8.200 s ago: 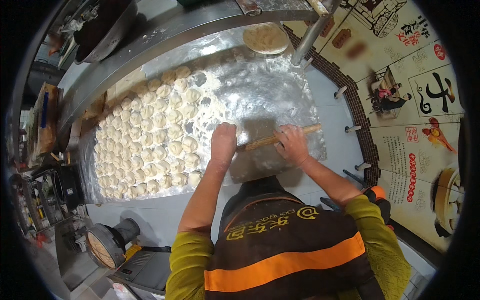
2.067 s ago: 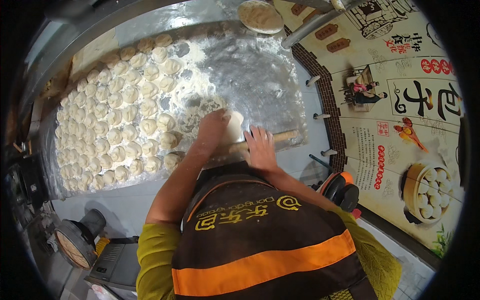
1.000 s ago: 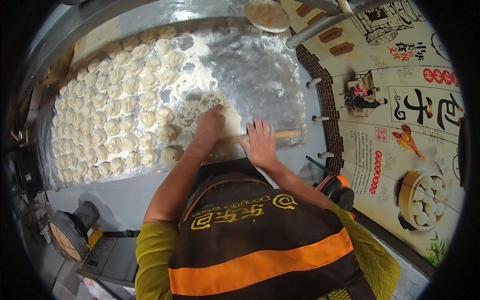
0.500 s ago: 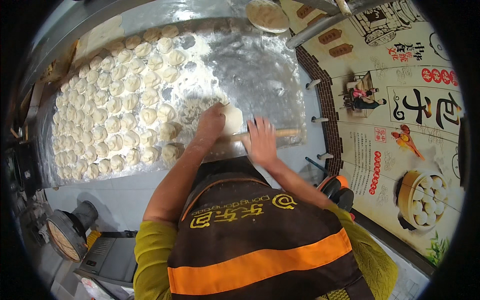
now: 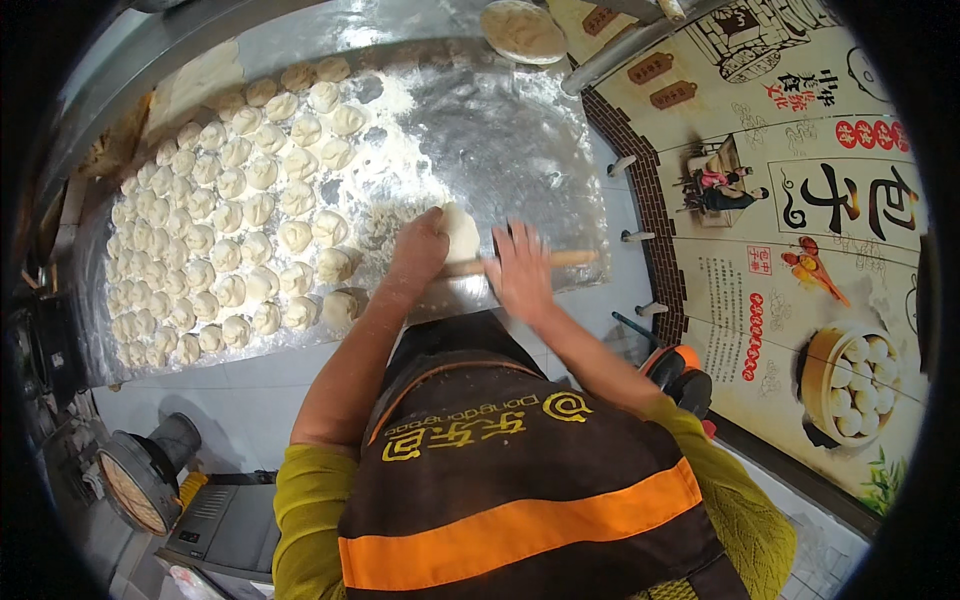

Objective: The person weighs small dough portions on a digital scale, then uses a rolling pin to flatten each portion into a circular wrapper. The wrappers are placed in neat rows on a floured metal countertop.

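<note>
A round, flat dough wrapper (image 5: 460,235) lies on the floured worktop, its left edge pinched in the fingers of my left hand (image 5: 420,243). Along the wrapper's near edge runs a wooden rolling pin (image 5: 573,259), roughly crosswise to me. My right hand (image 5: 520,268) rests flat on the pin with fingers stretched out and slightly blurred. Whether the pin presses on the dough under my hands is hard to make out. Several rows of pleated dough buns (image 5: 258,208) cover the left part of the worktop.
Loose flour (image 5: 395,155) lies between the buns and my hands on the metal worktop (image 5: 500,120). At the far edge sits a round, flour-dusted board or lid (image 5: 522,32). A printed wall panel (image 5: 780,270) borders the right side. A grey machine (image 5: 215,530) stands at lower left.
My right hand has shifted slightly on the rolling pin. The wrapper stays in my left fingers, its outline slightly changed. The whole view has shifted a little.
</note>
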`<state>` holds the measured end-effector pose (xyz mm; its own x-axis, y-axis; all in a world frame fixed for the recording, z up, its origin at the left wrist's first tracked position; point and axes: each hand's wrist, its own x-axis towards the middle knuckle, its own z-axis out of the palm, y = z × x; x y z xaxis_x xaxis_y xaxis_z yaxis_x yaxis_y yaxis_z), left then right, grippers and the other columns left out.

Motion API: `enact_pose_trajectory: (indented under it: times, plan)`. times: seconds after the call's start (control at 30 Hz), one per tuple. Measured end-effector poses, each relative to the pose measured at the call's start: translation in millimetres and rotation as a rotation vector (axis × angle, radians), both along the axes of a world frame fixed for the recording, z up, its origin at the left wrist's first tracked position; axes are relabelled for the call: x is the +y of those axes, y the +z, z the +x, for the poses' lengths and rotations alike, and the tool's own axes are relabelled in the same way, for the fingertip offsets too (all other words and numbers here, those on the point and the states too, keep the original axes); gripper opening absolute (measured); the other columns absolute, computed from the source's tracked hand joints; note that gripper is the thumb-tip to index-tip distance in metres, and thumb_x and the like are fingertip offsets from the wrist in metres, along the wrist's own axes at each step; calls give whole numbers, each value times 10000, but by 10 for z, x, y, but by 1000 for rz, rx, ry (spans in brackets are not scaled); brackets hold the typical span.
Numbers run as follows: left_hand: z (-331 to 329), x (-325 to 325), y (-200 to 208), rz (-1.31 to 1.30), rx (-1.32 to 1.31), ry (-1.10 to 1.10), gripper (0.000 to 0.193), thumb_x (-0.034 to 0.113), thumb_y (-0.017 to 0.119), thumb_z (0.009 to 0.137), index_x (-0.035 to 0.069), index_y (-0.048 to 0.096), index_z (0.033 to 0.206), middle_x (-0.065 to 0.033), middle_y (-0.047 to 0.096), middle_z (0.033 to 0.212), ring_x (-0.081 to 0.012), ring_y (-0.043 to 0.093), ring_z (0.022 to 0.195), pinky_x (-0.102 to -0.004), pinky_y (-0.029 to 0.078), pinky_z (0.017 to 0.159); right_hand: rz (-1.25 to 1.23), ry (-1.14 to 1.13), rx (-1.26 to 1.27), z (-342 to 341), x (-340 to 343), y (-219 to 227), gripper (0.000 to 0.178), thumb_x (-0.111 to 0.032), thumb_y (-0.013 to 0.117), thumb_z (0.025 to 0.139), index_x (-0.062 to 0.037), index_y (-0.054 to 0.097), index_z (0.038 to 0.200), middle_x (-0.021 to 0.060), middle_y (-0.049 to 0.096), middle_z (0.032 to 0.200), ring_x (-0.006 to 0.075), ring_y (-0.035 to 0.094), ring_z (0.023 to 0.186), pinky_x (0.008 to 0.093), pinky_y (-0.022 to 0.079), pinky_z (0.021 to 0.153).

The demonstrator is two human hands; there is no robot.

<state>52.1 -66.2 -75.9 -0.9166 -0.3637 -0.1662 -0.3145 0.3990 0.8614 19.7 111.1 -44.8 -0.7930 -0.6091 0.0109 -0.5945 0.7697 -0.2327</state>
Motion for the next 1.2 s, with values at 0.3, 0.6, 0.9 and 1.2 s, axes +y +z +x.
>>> enact_pose_trajectory:
  times: [0.3,0.6,0.9,1.2]
  plan:
    - [-81,28,354,-146,-255,-157,298,174,490,789,-17,572,1001,-240,598,899,-391,574,849,-446,452,727,7,129,-32,-100,45,29,516,-303,572,798,-53,434,1227,165,390,1238,343,372,1145,479,299,955]
    - [-38,162,139,-90,-108,17,293,187,489,776,14,568,999,-241,598,884,-395,567,857,-435,445,736,-110,51,138,-586,-212,-146,510,-308,607,757,-49,478,1176,183,407,1241,359,392,1147,511,334,917]
    - [-48,105,294,-118,-205,-83,266,162,648,702,-11,618,901,-211,624,819,-308,618,750,-372,475,687,-215,253,6,-87,644,-123,418,-317,586,770,-85,522,1112,122,447,1210,308,369,1171,499,242,993]
    - [-1041,-533,673,295,-172,305,371,100,710,713,-74,558,1003,-118,621,884,-185,599,719,-302,497,616,-240,-12,187,-729,899,-298,367,-302,594,777,-88,542,1071,89,466,1190,269,410,1127,460,296,960]
